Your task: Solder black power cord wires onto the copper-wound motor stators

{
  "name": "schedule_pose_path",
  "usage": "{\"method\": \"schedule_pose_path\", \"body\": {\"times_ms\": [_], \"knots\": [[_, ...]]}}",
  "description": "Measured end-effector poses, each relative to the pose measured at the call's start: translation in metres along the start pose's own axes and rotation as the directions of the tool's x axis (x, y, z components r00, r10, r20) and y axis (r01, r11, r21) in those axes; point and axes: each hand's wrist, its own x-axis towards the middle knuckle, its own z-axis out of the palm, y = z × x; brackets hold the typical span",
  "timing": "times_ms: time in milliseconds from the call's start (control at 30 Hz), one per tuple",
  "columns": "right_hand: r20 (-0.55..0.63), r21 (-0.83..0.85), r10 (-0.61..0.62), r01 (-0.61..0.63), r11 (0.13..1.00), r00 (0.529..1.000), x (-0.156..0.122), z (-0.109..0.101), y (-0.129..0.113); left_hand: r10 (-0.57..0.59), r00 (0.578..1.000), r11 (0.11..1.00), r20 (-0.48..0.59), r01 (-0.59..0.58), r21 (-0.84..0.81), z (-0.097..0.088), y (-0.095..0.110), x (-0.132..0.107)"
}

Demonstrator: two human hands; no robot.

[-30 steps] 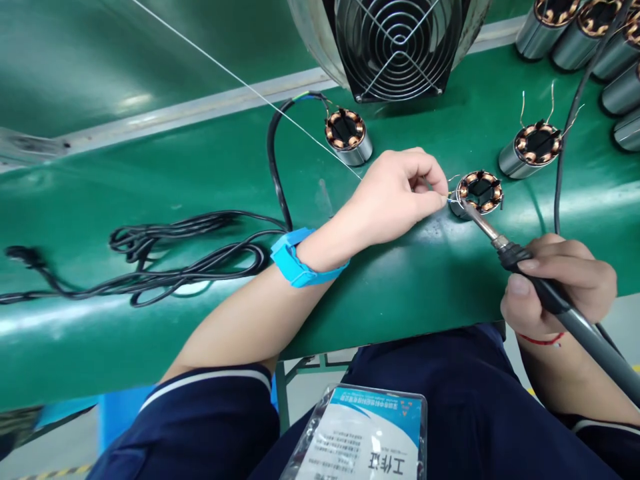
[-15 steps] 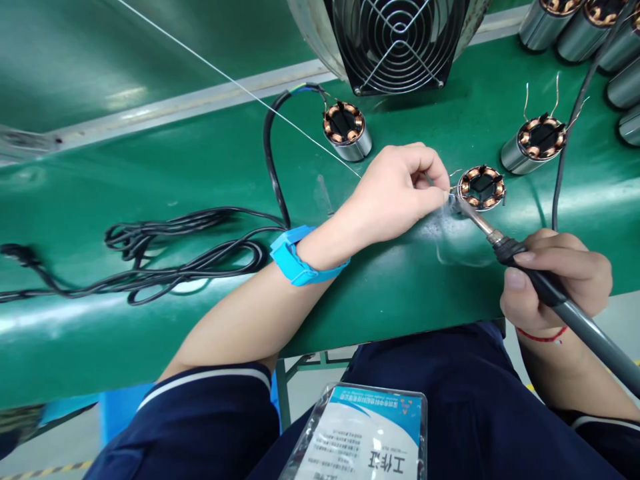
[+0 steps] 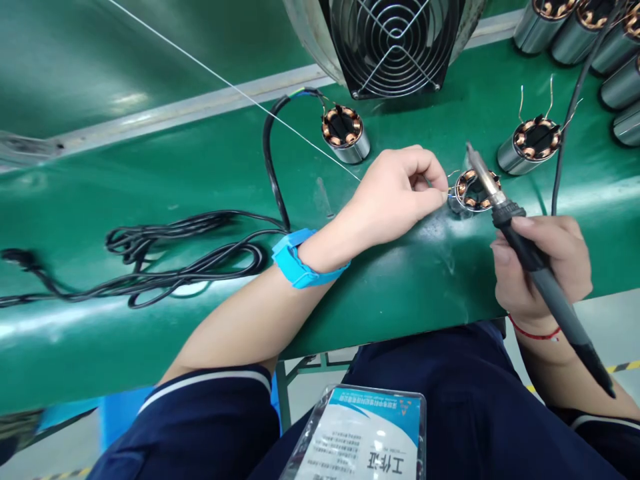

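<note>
My left hand (image 3: 397, 193) rests on the green belt (image 3: 200, 173) and pinches a thin solder wire (image 3: 240, 90) that runs in from the upper left. Its fingertips touch the lead wires of a small metal stator with copper windings (image 3: 467, 193). My right hand (image 3: 537, 267) grips a soldering iron (image 3: 520, 243) like a pen. The iron's tip points up and away, lifted above the stator. A blue wrist strap (image 3: 295, 260) circles my left wrist.
A black wire-guarded fan (image 3: 395, 43) stands at the back. Two more stators (image 3: 345, 133) (image 3: 533, 143) sit on the belt, and several metal cylinders (image 3: 575, 27) crowd the far right. A coiled black cable (image 3: 165, 257) lies at the left. A badge (image 3: 360, 433) hangs over my lap.
My right hand has tilted the soldering iron upright and lifted its tip off the stator's leads. The left hand has stayed pinched at the stator.
</note>
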Motion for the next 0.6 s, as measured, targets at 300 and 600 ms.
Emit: {"method": "schedule_pose_path", "body": {"times_ms": [300,600], "knots": [[0.137,0.064,0.203,-0.213,0.975,0.970,-0.004,0.005,-0.002,-0.006,1.000,0.998,-0.005,0.005,-0.064,0.000,-0.002,-0.001],[0.256,0.014,0.153,-0.162,0.987,0.955,0.003,0.005,-0.002,0.030,1.000,0.998,-0.008,-0.030,-0.047,0.000,-0.002,-0.001]]}}
